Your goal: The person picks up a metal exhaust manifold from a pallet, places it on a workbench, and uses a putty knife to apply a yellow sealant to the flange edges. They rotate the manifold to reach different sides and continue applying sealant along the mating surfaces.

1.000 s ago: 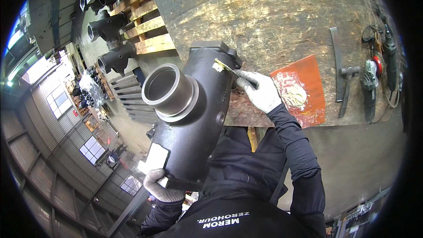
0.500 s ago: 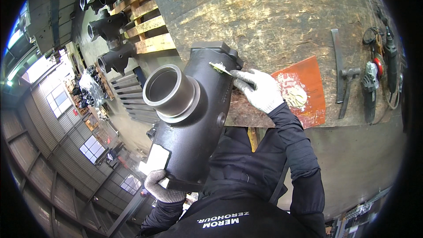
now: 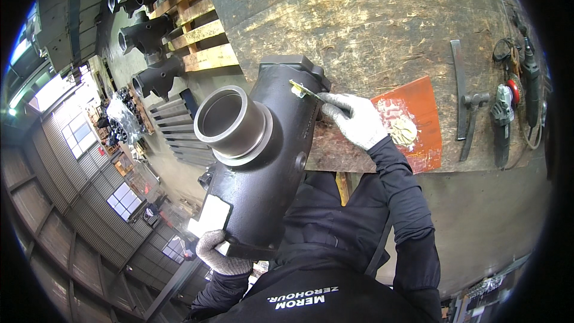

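Right gloved hand (image 3: 357, 121) pinches a thin spatula (image 3: 309, 92), handle hidden by the fingers, blade at the upper end of a black metal casting (image 3: 257, 203); the casting spans between both hands; left gloved hand (image 3: 220, 254) curls at its lower end, partly hidden, grip impossible to tell.

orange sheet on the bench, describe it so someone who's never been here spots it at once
Find the worn wooden bench across the upper right. By its near edge, just right of the gloved right hand, lies a flat orange sheet bearing a pale lump of paste. Unlike the dark metal bar and hammer farther right, it is broad, bright and smeared with paste.
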Available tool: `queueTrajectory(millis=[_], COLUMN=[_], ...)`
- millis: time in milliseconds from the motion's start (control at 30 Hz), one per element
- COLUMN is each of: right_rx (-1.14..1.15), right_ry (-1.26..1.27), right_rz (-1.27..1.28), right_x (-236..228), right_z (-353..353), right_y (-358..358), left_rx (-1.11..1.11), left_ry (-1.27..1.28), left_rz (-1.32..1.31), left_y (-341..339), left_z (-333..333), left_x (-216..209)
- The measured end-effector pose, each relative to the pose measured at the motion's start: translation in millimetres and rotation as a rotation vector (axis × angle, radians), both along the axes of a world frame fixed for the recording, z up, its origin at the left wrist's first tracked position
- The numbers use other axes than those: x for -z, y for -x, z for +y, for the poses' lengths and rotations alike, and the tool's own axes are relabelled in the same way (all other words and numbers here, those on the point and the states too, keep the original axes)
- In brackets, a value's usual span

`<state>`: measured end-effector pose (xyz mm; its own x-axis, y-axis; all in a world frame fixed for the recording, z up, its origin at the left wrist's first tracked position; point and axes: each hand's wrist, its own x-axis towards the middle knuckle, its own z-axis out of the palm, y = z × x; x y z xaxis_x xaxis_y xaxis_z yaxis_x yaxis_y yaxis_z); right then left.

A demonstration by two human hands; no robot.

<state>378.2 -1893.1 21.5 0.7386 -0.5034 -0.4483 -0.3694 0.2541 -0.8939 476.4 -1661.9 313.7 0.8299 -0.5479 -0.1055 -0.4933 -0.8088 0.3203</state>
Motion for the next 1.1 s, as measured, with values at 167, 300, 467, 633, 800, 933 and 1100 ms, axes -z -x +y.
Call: queueTrajectory(millis=[167,300,467,633,800,933,1100], right_rx=[0.04,0.083,0.004,-0.148,-0.063,-0.011,-0.012], right_ry=[-0.287,-0.306,-0.137,-0.06,-0.065,-0.109,0.255], right_rz=[-0.041,0.032,0.022,0.051,0.042,0.037,0.064], right_x=[-12.8,-13.3,-12.5,-21.0,-17.2,-10.3,-12.5], right_z=[7.4,-1.0,-15.8,-27.0,-26.0,-14.6,3.3], right_y=[4.0,2.2,-5.7,-6.8,-0.6,3.7,2.0], left_rx=[0.089,0.077,0.191,0.098,0.074,-0.013,0.073], left_ry=[-0.039,0.004,-0.072,-0.038,-0.066,-0.001,-0.039], left_rz=[-0.099,-0.062,-0.153,-0.126,-0.1,-0.063,-0.09], left_y=[0.0,0.6,1.0,-1.2,-1.9,0.3,-0.7], left_z=[2.8,-1.2,-7.9,-2.5,3.5,2.2,-1.9], left_x=[3.6,3.7,2.7,4.6,2.9,4.1,3.0])
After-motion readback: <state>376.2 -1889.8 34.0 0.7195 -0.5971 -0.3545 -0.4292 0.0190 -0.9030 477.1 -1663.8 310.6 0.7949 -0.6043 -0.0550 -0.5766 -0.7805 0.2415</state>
